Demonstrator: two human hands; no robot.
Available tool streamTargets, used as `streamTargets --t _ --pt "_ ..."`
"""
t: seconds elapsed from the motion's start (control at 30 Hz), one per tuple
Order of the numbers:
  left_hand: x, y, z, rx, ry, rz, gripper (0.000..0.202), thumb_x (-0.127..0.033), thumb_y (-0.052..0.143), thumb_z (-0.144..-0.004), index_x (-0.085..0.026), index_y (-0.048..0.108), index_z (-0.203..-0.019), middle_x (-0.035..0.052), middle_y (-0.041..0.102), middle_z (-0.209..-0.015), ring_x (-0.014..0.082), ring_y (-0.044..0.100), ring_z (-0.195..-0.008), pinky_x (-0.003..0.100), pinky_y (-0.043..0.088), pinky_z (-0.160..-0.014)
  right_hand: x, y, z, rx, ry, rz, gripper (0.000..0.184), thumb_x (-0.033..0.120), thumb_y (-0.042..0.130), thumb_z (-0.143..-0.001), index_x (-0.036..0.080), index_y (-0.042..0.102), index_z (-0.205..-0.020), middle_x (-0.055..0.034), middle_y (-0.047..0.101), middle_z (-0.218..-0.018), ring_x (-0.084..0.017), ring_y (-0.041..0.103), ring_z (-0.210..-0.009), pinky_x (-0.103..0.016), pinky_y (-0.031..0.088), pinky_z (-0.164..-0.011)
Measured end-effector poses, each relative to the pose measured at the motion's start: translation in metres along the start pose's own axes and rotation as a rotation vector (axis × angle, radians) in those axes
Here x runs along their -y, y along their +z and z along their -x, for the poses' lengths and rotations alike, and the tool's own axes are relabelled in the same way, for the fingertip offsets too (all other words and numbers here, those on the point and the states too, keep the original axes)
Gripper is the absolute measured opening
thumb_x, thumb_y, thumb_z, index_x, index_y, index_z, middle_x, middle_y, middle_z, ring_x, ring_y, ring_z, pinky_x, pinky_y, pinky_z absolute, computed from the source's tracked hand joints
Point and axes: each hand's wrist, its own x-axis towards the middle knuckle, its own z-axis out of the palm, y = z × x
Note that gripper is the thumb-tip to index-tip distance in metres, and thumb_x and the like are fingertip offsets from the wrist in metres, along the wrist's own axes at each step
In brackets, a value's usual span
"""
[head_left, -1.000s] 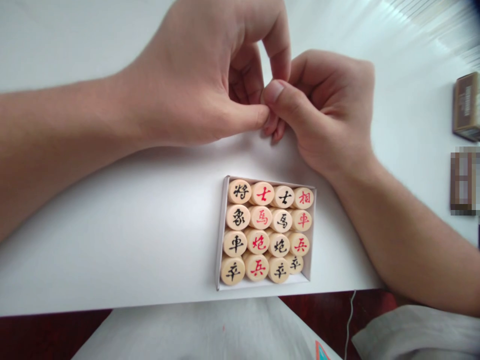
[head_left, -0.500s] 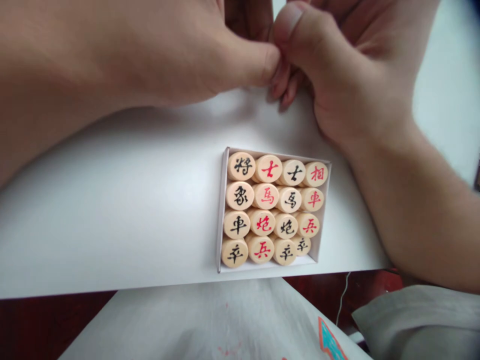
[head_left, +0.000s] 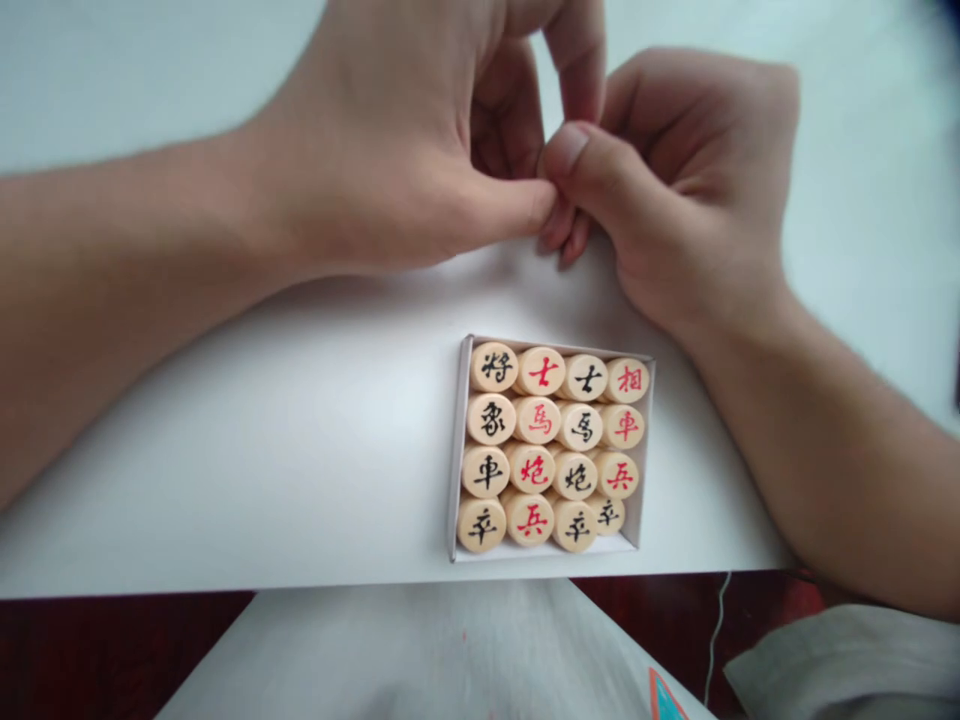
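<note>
My left hand [head_left: 420,150] and my right hand [head_left: 675,190] meet above the white table, fingertips and thumbs pressed together. Both are closed at the tips; whatever they pinch, if anything, is hidden between the fingers. Nearer to me lies an open white box [head_left: 458,460], filled with rows of round wooden Chinese chess pieces [head_left: 540,420]. Their top faces carry red or black characters. At the box's near right corner, one black-marked piece [head_left: 609,515] sits lower than those around it.
The box stands close to the near edge of the white table [head_left: 225,450]. Below that edge are light grey cloth [head_left: 420,650] with a blue and orange mark, a dark red floor [head_left: 97,650] and a thin white cord [head_left: 716,635].
Both hands and the box appear lower and a little smaller in the picture, as the view has shifted. The fingers stay pressed together, and the pieces keep their places in the box.
</note>
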Motion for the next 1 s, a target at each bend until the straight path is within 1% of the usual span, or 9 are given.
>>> streamTargets --t 0.07,0.1,0.2,0.3,0.4,0.57,0.73,0.87,1.0 --pt "-0.0041 0.0032 -0.0033 -0.036 -0.013 -0.191 0.030 -0.021 0.072 -0.091 -0.002 0.069 -0.115 0.0042 0.071 -0.083 0.0135 0.073 -0.078 0.025 0.043 -0.060 0.0003 -0.0017 -0.0009 0.013 0.023 0.017 0.032 0.034 0.087 -0.090 0.020 0.065 -0.071 0.0026 0.071 -0.059 -0.010 0.059 -0.046 -0.025 0.043 -0.043" --pt "-0.0048 0.0047 -0.0048 -0.049 -0.008 -0.209 0.028 -0.020 0.072 -0.089 -0.003 0.070 -0.111 0.0035 0.072 -0.081 0.0128 0.073 -0.076 0.024 0.044 -0.060 0.0008 -0.0023 -0.0010 0.024 0.050 0.030 0.033 0.038 0.087 -0.090 0.020 0.065 -0.072 0.0028 0.071 -0.059 -0.010 0.061 -0.047 -0.025 0.044 -0.044" --pt "-0.0025 0.0072 -0.0068 -0.073 0.032 -0.109 0.019 -0.016 0.074 -0.083 -0.013 0.071 -0.102 0.0013 0.075 -0.073 0.0113 0.072 -0.068 0.024 0.049 -0.060 0.0032 -0.0033 -0.0002 0.032 0.105 0.048 0.035 0.045 0.085 -0.090 0.020 0.067 -0.073 0.0022 0.071 -0.060 -0.011 0.063 -0.049 -0.024 0.047 -0.047" --pt "-0.0001 0.0072 -0.0057 -0.087 0.004 -0.085 0.017 -0.014 0.075 -0.080 -0.019 0.070 -0.095 -0.0008 0.077 -0.071 0.0125 0.071 -0.064 0.025 0.051 -0.058 0.0049 -0.0028 0.0009 0.021 0.111 0.037 0.034 0.045 0.087 -0.088 0.021 0.068 -0.073 0.0010 0.071 -0.059 -0.011 0.062 -0.048 -0.024 0.048 -0.046" --pt "-0.0005 0.0070 -0.0045 -0.090 -0.051 -0.072 0.017 -0.014 0.076 -0.079 -0.021 0.068 -0.093 -0.0015 0.077 -0.074 0.0142 0.073 -0.067 0.026 0.053 -0.059 0.0058 -0.0020 0.0013 0.021 0.126 0.053 0.035 0.048 0.087 -0.088 0.023 0.068 -0.073 0.0023 0.070 -0.060 -0.011 0.061 -0.048 -0.025 0.048 -0.046" --pt "-0.0001 0.0070 -0.0056 -0.081 0.000 -0.074 0.018 -0.013 0.075 -0.079 -0.021 0.069 -0.093 -0.0004 0.078 -0.072 0.0119 0.070 -0.064 0.026 0.054 -0.060 0.0066 -0.0017 0.0013 0.013 0.136 0.031 0.037 0.051 0.088 -0.085 0.022 0.069 -0.074 0.0017 0.070 -0.060 -0.011 0.061 -0.049 -0.024 0.048 -0.047" --pt "-0.0002 0.0066 -0.0056 -0.080 -0.009 -0.080 0.018 -0.012 0.076 -0.079 -0.022 0.069 -0.093 -0.0012 0.078 -0.072 0.0114 0.069 -0.064 0.027 0.055 -0.060 0.0065 -0.0017 0.0014 0.014 0.132 0.010 0.035 0.048 0.090 -0.084 0.022 0.070 -0.074 0.0024 0.070 -0.060 -0.010 0.061 -0.048 -0.024 0.048 -0.046" --pt "-0.0005 0.0072 -0.0057 -0.078 -0.017 -0.080 0.019 -0.010 0.076 -0.079 -0.019 0.068 -0.094 -0.0005 0.078 -0.074 0.0121 0.072 -0.065 0.027 0.056 -0.061 0.0071 -0.0010 0.0010 0.003 0.136 0.021 0.034 0.046 0.090 -0.084 0.022 0.069 -0.072 0.0029 0.070 -0.058 -0.011 0.061 -0.048 -0.024 0.048 -0.045" --pt "0.0012 0.0077 -0.0062 -0.078 0.006 -0.077 0.018 -0.012 0.076 -0.079 -0.022 0.068 -0.093 -0.0014 0.078 -0.073 0.0121 0.071 -0.064 0.027 0.056 -0.058 0.0076 -0.0006 0.0009 0.006 0.141 0.037 0.035 0.048 0.089 -0.085 0.022 0.069 -0.073 0.0029 0.070 -0.059 -0.011 0.061 -0.048 -0.024 0.048 -0.046"
